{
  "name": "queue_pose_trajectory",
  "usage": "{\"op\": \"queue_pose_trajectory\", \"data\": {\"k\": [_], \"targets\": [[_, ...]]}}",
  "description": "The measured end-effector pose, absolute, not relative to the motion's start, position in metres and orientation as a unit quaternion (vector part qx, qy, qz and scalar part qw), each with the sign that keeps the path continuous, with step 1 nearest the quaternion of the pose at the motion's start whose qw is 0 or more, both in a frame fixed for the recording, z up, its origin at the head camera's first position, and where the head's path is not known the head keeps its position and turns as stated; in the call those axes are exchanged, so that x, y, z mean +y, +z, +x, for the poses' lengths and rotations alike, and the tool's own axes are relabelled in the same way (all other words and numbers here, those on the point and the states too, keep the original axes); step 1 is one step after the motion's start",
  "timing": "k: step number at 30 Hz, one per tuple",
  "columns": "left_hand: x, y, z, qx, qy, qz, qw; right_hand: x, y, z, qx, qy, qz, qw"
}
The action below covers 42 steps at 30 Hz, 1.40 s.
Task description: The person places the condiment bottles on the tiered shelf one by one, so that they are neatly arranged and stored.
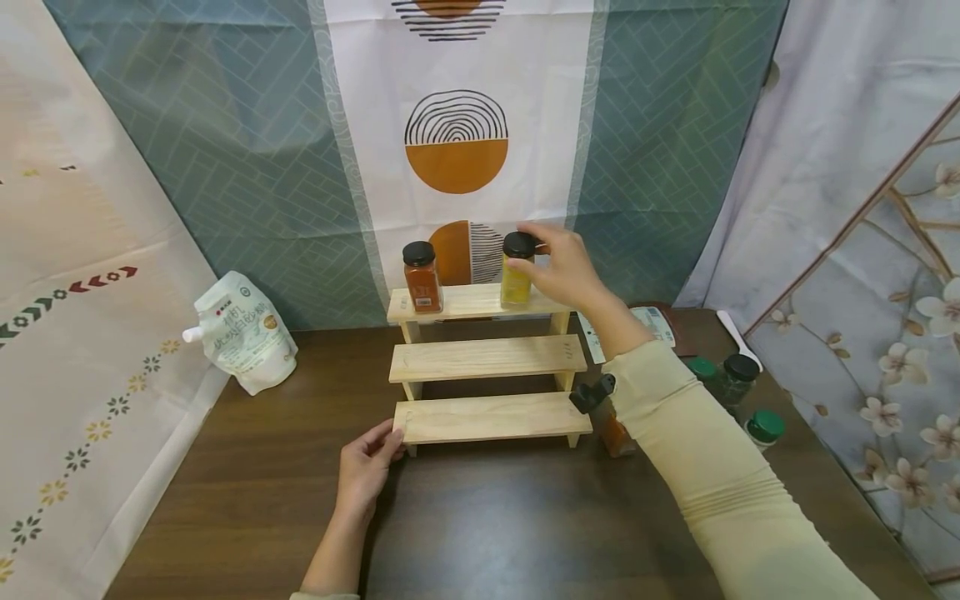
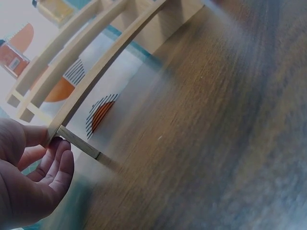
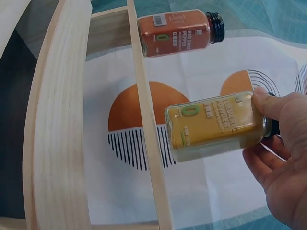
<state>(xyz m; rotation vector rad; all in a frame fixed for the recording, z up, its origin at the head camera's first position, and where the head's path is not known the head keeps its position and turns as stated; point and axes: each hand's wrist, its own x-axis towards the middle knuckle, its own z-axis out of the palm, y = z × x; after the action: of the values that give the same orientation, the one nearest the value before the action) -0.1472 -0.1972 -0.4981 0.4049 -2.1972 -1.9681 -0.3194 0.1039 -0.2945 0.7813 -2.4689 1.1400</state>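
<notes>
A three-tier wooden rack (image 1: 487,358) stands on the table. On its top tier, at the left, is a jar of red powder with a black lid (image 1: 423,279). My right hand (image 1: 562,267) grips a yellow-powder jar (image 1: 515,283) near its black lid, over the right part of the top tier. In the right wrist view the yellow jar (image 3: 216,127) has its base close to the shelf edge; whether they touch I cannot tell. With thumb and fingers, my left hand (image 1: 365,467) pinches the left end of the lowest tier, also visible in the left wrist view (image 2: 36,172).
A white spouted pouch (image 1: 247,333) leans against the cloth at the back left. Right of the rack are green-lidded jars (image 1: 765,427), a black-lidded jar (image 1: 740,375), an orange-brown jar (image 1: 617,437), a white spoon (image 1: 738,340) and a packet (image 1: 654,325), partly behind my right arm.
</notes>
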Motion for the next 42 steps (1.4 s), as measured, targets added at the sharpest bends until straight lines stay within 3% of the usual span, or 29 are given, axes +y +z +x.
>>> {"op": "queue_pose_trajectory", "data": {"k": [42], "targets": [[-0.197,-0.497,-0.147,-0.736,-0.657,0.141,0.082,0.064,-0.303,-0.333,-0.857,0.411,0.291,0.112]]}}
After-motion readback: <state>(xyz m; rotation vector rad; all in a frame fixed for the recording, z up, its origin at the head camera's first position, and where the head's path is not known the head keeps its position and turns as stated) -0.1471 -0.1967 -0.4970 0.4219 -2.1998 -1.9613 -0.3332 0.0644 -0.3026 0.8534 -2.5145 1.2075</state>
